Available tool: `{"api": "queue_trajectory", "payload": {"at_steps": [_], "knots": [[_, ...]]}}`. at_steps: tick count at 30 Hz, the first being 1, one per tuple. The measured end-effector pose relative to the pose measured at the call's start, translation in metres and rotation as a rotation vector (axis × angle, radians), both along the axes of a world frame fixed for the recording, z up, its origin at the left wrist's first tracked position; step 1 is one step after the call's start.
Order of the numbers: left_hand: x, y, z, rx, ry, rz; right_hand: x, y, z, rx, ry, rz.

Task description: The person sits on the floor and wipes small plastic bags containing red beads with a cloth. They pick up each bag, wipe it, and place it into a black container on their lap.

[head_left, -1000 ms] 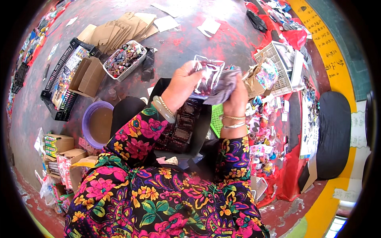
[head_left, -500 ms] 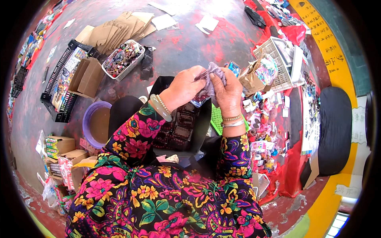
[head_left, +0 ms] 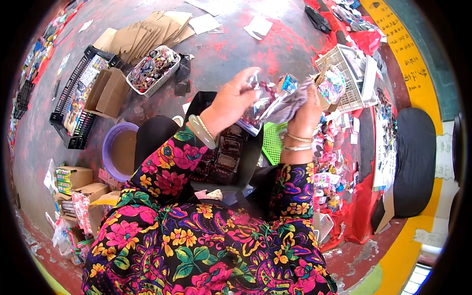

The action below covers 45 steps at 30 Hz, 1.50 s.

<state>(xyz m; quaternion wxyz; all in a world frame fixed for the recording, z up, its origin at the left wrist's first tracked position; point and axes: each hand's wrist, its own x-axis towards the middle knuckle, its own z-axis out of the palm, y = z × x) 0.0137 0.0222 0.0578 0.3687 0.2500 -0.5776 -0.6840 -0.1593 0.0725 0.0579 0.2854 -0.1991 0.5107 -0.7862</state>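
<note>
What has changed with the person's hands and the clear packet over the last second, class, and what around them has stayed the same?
Both hands, the left hand and the right hand, keep hold of the clear packet. They drew close together over it half a second ago and have now spread apart again. The purple basin, white basket and black crate stayed put.

One head-worn fisheye view looks steeply down from above the person's chest, close over the floral sleeves and both raised hands, left hand and right hand. The floor spreads outward and bends at the dark round rim. Forearms enter from the lower edge; no second view shares the scene.
</note>
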Motion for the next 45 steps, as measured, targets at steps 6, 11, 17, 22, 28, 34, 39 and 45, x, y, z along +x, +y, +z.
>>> {"api": "queue_trajectory", "payload": {"at_steps": [6, 11, 17, 22, 28, 34, 39, 45], "knots": [[0.012, -0.022, -0.016, 0.753, 0.453, -0.179, -0.002, 0.011, 0.011, -0.14, -0.287, 0.159], [0.01, -0.014, -0.008, 0.916, 0.578, -0.206, 0.012, 0.009, 0.005, -0.184, -0.141, 0.373], [0.004, -0.014, -0.014, 0.856, 0.633, -0.246, 0.037, 0.013, 0.021, -0.166, 0.273, 0.242], [-0.002, -0.005, -0.007, 0.858, 0.719, -0.354, 0.041, 0.005, 0.011, -0.071, 0.81, 0.114], [-0.004, -0.008, -0.021, 0.81, 0.678, -0.324, 0.059, -0.001, 0.0, 0.023, 1.102, 0.151], [0.006, -0.019, -0.013, 0.688, 0.678, -0.134, 0.076, 0.012, 0.007, -0.014, 0.992, 0.442], [0.013, -0.012, -0.002, 0.522, 0.67, -0.08, 0.086, 0.019, 0.017, -0.127, 1.239, 0.454], [0.002, -0.01, -0.011, 0.673, 0.692, -0.322, 0.082, 0.016, 0.014, -0.064, 1.348, 0.136]]}}
